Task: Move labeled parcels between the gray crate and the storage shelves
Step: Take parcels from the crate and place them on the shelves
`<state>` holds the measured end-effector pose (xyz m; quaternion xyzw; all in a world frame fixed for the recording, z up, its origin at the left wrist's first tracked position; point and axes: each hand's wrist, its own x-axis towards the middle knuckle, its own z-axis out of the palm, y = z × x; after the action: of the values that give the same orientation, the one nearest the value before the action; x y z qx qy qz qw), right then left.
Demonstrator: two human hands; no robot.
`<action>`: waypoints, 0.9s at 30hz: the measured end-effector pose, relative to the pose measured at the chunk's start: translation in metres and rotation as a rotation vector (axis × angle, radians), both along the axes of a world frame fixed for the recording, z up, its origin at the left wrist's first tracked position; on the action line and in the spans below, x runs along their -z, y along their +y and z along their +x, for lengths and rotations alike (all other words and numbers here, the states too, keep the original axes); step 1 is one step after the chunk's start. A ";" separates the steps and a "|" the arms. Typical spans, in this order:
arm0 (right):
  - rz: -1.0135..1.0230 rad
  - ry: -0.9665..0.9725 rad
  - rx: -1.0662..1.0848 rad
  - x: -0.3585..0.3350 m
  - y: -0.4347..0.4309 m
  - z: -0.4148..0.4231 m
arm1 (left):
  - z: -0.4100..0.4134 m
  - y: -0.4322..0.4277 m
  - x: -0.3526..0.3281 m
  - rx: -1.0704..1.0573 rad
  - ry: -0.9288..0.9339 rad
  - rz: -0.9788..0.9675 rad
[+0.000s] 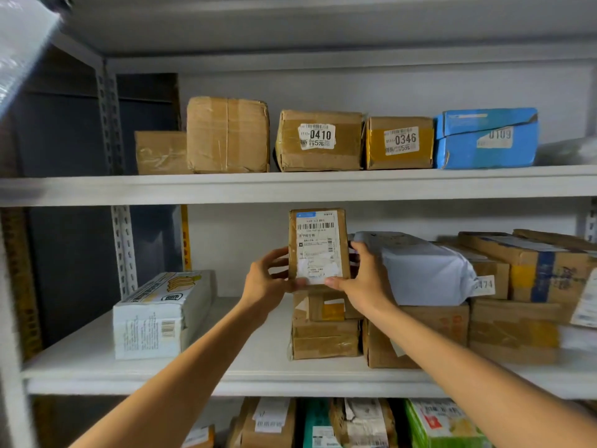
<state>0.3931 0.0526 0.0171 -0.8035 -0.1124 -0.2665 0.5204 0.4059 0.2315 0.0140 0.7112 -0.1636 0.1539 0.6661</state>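
parcel (pixel 318 247): held upright, label outward, just above a stack of brown boxes (pixel 324 334) on the middle shelf (pixel 97 363).
left hand (pixel 268 281): curled round the parcel's left edge.
right hand (pixel 361 279): thumb and fingers pinched on its right edge.

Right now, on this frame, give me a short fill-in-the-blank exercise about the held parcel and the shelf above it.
1. The left hand and right hand hold a small parcel standing ____, label toward the camera.
2. On the upper shelf, the box just left of the 0346 box is numbered ____.
3. The carton just right of the 0346 box is coloured ____.

Missing words: upright; 0410; blue.
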 end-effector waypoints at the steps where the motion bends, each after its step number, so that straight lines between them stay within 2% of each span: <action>1: -0.012 0.007 -0.006 0.000 -0.001 -0.002 | -0.001 0.001 0.001 0.002 -0.002 0.004; 20: -0.069 -0.014 -0.032 0.009 -0.003 -0.013 | -0.011 0.000 0.010 -0.030 -0.012 0.059; 27: -0.096 -0.041 -0.022 0.019 -0.001 -0.021 | -0.021 0.003 0.022 0.003 -0.020 0.006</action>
<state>0.3718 0.0521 -0.0018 -0.8205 -0.1445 -0.2717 0.4818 0.3852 0.2347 -0.0078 0.7115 -0.1719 0.1593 0.6625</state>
